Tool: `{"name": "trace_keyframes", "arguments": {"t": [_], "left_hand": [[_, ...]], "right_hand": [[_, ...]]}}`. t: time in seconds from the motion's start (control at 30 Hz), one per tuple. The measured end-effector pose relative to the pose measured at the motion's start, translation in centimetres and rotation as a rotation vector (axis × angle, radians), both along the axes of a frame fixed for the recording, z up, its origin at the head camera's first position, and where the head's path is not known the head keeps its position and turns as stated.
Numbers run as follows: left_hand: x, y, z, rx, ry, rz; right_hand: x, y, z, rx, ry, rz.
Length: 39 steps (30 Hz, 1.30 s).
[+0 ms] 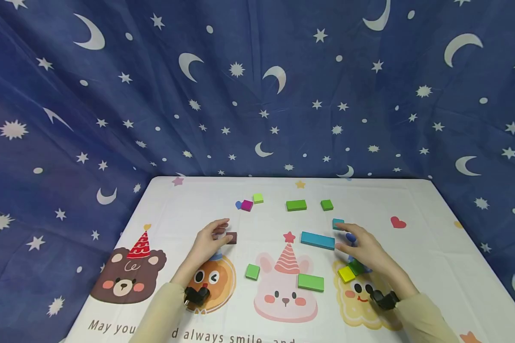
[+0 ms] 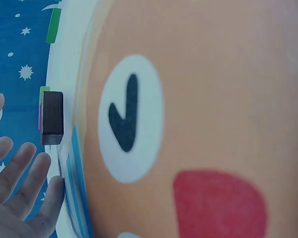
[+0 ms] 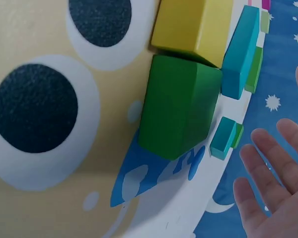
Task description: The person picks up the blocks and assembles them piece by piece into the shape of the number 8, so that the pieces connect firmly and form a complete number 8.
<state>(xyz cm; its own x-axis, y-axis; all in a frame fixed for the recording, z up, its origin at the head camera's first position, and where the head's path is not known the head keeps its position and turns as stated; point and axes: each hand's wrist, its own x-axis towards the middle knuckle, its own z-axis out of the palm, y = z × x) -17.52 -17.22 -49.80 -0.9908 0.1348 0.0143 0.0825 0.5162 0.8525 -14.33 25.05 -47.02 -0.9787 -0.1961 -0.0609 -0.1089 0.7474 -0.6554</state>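
My left hand (image 1: 209, 243) is around a small dark brown block (image 1: 231, 237), thumb near it; in the left wrist view that hand (image 2: 25, 198) has spread fingers apart from the brown block (image 2: 52, 117). My right hand (image 1: 362, 245) hovers with relaxed fingers close to a small blue block (image 1: 337, 224) and the right end of a long blue block (image 1: 317, 240). Below it a dark green block (image 1: 356, 267) lies against a yellow block (image 1: 346, 274). The right wrist view shows the right hand (image 3: 275, 183) with nothing held, beside the small blue block (image 3: 223, 138).
Toward the back lie a magenta block (image 1: 246, 205), a lime block (image 1: 258, 198), a long green block (image 1: 296, 205) and a small green block (image 1: 327, 205). Nearer are a light green square block (image 1: 252, 272) and a long light green block (image 1: 311, 282). A blue starry curtain (image 1: 249, 95) hangs behind.
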Motion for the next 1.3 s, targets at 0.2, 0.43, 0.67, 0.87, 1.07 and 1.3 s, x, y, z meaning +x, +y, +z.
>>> {"name": "trace_keyframes", "arguments": {"t": [0.2,0.43,0.67,0.87,1.07,1.3], "left_hand": [[-0.1,-0.1,0.1,-0.006,-0.019,0.009],[-0.6,-0.2,0.0,0.019,-0.073,0.013],[-1.0,-0.5,-0.4,0.032,-0.138,-0.003],[-1.1,-0.9,-0.7,0.047,-0.182,-0.028],[-1.2,-1.1,-1.0,0.069,-0.227,-0.026],[-1.4,-1.1,-1.0,0.054,-0.211,-0.039]], "right_hand": [[-0.3,-0.2,-0.2,-0.009,0.007,0.028],[-0.9,-0.4,-0.7,-0.013,0.007,0.046],[-1.3,-0.8,-1.0,-0.040,-0.040,0.057],[-1.5,-1.1,-1.2,-0.027,-0.077,0.051],[-1.8,-1.3,-1.5,0.012,-0.067,0.065],[-2.3,-1.6,-1.7,0.072,0.001,0.088]]}}
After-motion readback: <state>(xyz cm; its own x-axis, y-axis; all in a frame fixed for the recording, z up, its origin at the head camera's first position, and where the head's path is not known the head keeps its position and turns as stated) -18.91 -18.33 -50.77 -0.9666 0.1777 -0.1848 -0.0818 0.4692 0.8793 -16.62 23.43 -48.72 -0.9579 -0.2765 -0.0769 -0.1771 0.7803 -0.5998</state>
